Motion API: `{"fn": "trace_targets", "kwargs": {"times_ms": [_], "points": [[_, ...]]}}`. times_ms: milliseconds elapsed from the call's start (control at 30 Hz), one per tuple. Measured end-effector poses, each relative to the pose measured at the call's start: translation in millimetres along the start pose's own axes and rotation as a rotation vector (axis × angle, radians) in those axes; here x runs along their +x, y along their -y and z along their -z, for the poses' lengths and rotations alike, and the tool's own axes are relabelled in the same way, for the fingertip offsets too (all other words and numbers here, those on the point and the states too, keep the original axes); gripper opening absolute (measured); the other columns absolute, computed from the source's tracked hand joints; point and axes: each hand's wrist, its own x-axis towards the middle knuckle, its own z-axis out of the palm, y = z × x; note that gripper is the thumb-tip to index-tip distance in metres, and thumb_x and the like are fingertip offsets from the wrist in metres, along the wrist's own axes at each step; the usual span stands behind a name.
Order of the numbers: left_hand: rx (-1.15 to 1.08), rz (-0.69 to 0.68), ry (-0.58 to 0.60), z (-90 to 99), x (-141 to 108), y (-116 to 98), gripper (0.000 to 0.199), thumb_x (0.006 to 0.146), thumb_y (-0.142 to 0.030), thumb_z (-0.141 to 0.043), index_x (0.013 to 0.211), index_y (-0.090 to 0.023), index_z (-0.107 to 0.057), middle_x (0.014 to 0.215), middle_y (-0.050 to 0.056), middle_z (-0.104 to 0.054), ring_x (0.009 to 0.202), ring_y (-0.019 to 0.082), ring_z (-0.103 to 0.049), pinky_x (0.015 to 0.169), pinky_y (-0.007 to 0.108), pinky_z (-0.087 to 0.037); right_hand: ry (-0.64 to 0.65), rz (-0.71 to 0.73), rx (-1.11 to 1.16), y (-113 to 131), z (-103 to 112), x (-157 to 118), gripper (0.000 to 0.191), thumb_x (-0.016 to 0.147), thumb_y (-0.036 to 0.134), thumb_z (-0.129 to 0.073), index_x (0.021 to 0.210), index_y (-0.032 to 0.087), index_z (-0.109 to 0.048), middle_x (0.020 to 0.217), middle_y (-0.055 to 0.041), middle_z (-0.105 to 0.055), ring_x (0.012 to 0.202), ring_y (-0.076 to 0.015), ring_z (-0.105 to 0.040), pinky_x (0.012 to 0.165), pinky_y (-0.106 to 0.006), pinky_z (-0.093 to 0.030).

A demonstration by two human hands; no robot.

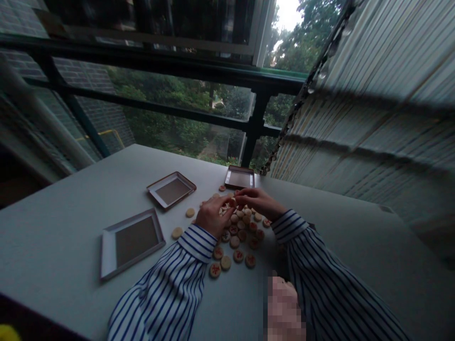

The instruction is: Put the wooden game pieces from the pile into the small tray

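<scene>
My left hand (214, 214) is over the left side of a heap of round wooden pieces (234, 242), its fingers bent together near a piece. From the right, my right hand (259, 201) reaches over the back of the heap, thumb and fingers pinched close to the left fingertips. A small pale piece (232, 202) shows between the two hands. Some discs carry red or dark characters, such as the red-marked disc (215, 270) at the front; others are plain, like the pale disc (190, 212) left of my hand. What lies inside each pinch is too small to tell apart.
Three shallow trays stand on the white table (71, 208): a large tray (161, 227) at left, a middle tray (194, 189) behind it, and a small tray (227, 177) at the back. Behind are a railing (170, 111) and window; a pleated curtain (355, 118) hangs at right.
</scene>
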Motion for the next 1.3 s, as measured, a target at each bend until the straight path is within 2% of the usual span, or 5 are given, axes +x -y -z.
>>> {"fn": "trace_targets", "kwargs": {"times_ms": [367, 633, 767, 1033, 1300], "points": [[-0.124, 0.026, 0.003, 5.2, 2.1, -0.7, 0.023, 0.072, -0.026, -0.056, 0.093, -0.018, -0.06, 0.08, 0.003, -0.062, 0.073, 0.014, -0.057, 0.07, 0.028, -0.047, 0.006, 0.105, -0.059, -6.6, 1.9, -0.3, 0.028, 0.071, 0.034, -0.058, 0.09, 0.013, -0.062, 0.084, -0.0061, -0.064, 0.07, -0.0107, -0.057, 0.067, -0.025, -0.045], [-0.626, 0.349, 0.002, -0.8, 2.7, 4.9, 0.031, 0.066, -0.032, -0.063, 0.092, -0.014, -0.06, 0.082, 0.005, -0.067, 0.074, 0.015, -0.062, 0.071, 0.028, -0.051, -0.008, 0.197, -0.01, -7.3, -0.5, -0.2, 0.033, 0.07, 0.035, -0.059, 0.096, 0.013, -0.061, 0.084, -0.005, -0.064, 0.067, -0.0099, -0.056, 0.066, -0.025, -0.045], [-0.758, 0.41, 0.02, -0.6, 4.2, 6.9, 0.03, 0.065, -0.03, -0.064, 0.09, -0.014, -0.062, 0.086, 0.006, -0.068, 0.079, 0.017, -0.063, 0.076, 0.031, -0.05, 0.024, 0.224, -0.039, -11.6, -2.7, 1.0, 0.037, 0.07, 0.033, -0.06, 0.102, 0.014, -0.058, 0.089, -0.0057, -0.064, 0.076, -0.012, -0.058, 0.071, -0.027, -0.045], [-0.561, 0.427, 0.028, 2.4, 4.8, 13.3, 0.032, 0.071, -0.034, -0.055, 0.094, -0.013, -0.063, 0.09, 0.008, -0.067, 0.082, 0.018, -0.062, 0.075, 0.03, -0.049, -0.127, 0.33, -0.476, -18.5, -4.1, 5.1, 0.031, 0.075, 0.038, -0.053, 0.095, 0.014, -0.059, 0.078, -0.0035, -0.062, 0.07, -0.0112, -0.054, 0.063, -0.023, -0.043], [-0.065, 0.402, -0.115, 22.4, 7.6, 26.4, 0.026, 0.072, -0.028, -0.048, 0.089, -0.015, -0.064, 0.084, 0.006, -0.067, 0.072, 0.016, -0.061, 0.067, 0.028, -0.049, -0.39, 0.088, -1.036, -29.8, 1.5, 6.0, 0.029, 0.078, 0.041, -0.047, 0.091, 0.02, -0.062, 0.089, -0.0061, -0.059, 0.083, -0.016, -0.051, 0.072, -0.027, -0.035]]}}
